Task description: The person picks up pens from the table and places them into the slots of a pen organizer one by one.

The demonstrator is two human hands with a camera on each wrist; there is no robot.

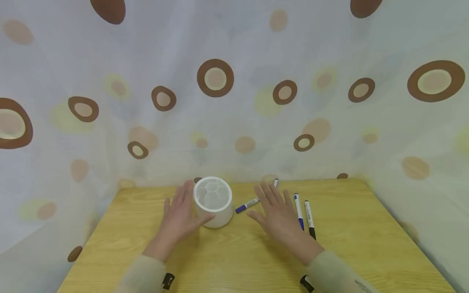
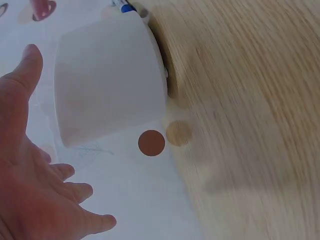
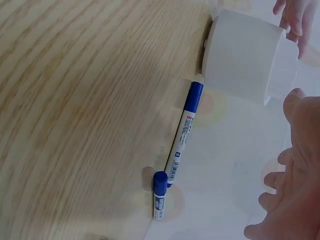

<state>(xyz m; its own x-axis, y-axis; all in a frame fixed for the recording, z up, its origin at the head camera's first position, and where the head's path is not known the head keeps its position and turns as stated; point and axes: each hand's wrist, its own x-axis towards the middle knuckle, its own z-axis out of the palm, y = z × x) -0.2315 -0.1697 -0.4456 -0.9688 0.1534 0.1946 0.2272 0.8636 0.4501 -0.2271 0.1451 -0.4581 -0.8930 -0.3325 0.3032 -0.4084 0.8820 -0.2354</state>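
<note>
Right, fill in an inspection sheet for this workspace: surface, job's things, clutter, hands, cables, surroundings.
Surface: wood-grain table.
Job's things: white pot, upright, divided inside, no marker seen in it; three blue markers and one black marker lying on the table, two of the blue ones partly hidden by the right hand in the head view.
Clutter: nothing seen.
Hands: left hand beside the pot, right hand by the markers; fingers spread, both holding nothing.
Cables: nothing seen.
Surroundings: spotted pale backdrop behind and at both sides.
</note>
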